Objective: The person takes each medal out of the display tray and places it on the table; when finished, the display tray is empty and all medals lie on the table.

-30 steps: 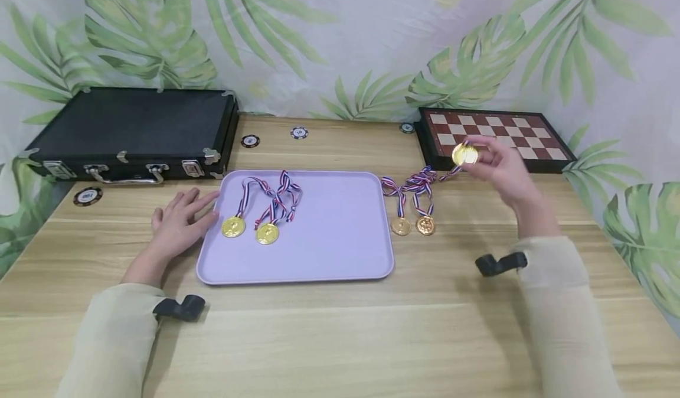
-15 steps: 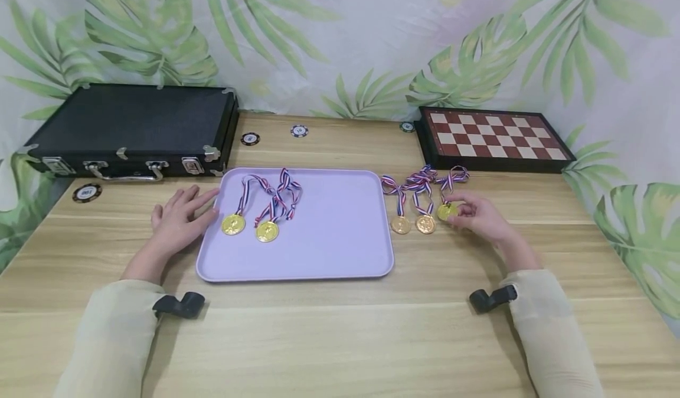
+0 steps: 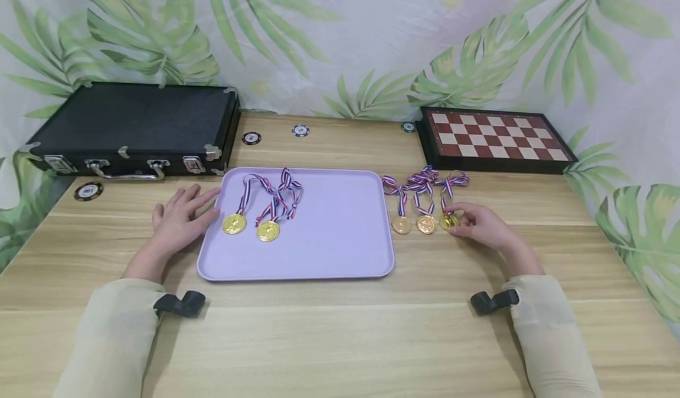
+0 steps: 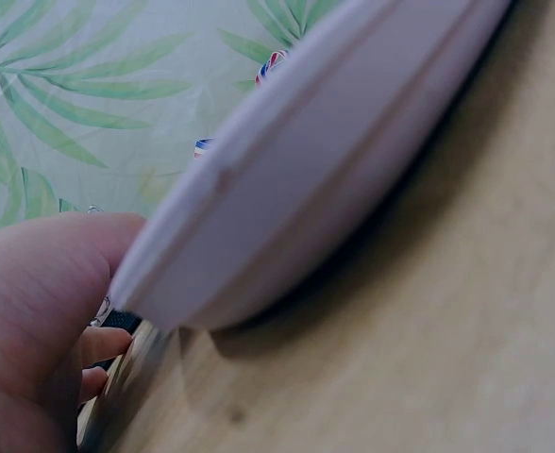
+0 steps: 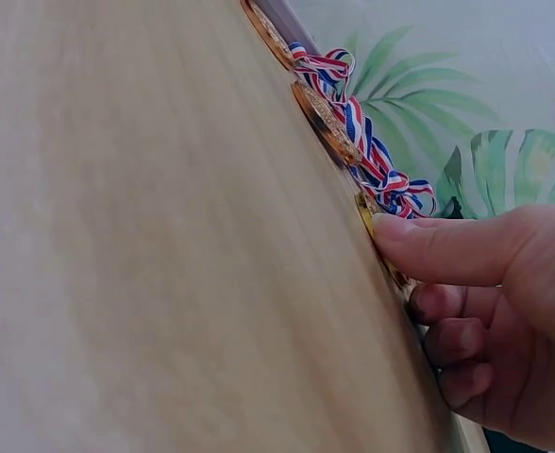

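Right hand (image 3: pixel 480 224) pinches a gold medal (image 3: pixel 447 222) at three o'clock; left hand (image 3: pixel 183 216), spread loose, touches the tray (image 3: pixel 340 227) at nine!

From my place I see a black case (image 3: pixel 133 120) with metal corners lying at the far left of the wooden surface (image 3: pixel 340 345). One round chip (image 3: pixel 88 191) lies in front of it, two other chips (image 3: pixel 251 138) to its right. A fourth chip (image 3: pixel 408 127) lies just beside the checkered board (image 3: pixel 496 135). Behind everything I notice a leaf-printed cloth (image 3: pixel 372 26).
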`<state>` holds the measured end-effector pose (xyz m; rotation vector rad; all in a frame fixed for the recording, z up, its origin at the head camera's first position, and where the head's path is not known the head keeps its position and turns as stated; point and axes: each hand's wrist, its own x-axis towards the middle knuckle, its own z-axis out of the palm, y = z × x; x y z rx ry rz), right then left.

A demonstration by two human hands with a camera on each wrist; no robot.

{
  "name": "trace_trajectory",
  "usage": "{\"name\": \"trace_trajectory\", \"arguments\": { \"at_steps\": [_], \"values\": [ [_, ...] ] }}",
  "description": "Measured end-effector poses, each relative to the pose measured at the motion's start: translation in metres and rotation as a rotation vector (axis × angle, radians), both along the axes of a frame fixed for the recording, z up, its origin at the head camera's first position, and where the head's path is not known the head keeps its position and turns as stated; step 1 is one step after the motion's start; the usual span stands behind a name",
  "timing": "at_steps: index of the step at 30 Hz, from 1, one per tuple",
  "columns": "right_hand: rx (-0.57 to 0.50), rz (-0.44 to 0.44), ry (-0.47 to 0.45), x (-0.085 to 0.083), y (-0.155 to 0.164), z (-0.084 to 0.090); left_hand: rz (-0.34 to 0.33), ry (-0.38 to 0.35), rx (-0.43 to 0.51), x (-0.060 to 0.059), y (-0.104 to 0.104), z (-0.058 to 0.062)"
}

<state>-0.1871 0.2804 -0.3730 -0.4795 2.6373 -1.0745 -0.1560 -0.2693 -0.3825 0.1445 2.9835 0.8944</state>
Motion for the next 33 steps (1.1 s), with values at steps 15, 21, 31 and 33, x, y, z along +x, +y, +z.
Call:
{"name": "trace_trajectory", "arguments": {
  "at_steps": [15,21,31,33],
  "values": [
    [-0.367,0.089,0.166,0.007,-0.091,0.068,-0.014,0.023,0.015,0.001,-0.001,-0.001],
    [-0.447,0.216,0.151,0.006,-0.174,0.059,-0.011,0.017,0.007,0.001,0.0,-0.001],
    [-0.251,0.291,0.079,0.015,-0.27,0.021,-0.015,0.03,0.017,0.001,0.0,-0.003],
    [-0.163,0.28,0.111,0.018,-0.28,0.015,-0.013,0.03,0.014,0.001,0.0,-0.003]
  ]
}}
